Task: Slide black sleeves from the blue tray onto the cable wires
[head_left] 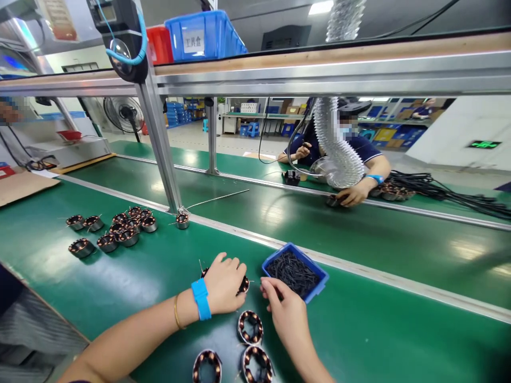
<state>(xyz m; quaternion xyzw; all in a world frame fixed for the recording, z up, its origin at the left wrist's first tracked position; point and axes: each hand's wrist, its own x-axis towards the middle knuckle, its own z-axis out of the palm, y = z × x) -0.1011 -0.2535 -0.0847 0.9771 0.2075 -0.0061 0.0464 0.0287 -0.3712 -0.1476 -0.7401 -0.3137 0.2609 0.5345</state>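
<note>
My left hand (227, 284), with a blue strap at the wrist, is wrapped over a copper-wound motor stator (243, 286) on the green bench. The palm and fingers cover most of that ring, while thin wire leads poke out at both sides. Just right of it, my right hand (285, 306) has thumb and forefinger pinched near the end of one lead. What sits in that pinch is too small to make out. Beside the right hand is a blue bin (317, 290) full of short black tubes (293, 271). Three more stators (250, 327) lie below my hands.
Several stators (128, 229) are grouped at the left, and one stator (182, 220) stands by the metal post (159, 149). Across the bench, a co-worker's hand (353, 194) touches a stator near a flexible duct (335, 138). Black cables (447, 194) lie at the right.
</note>
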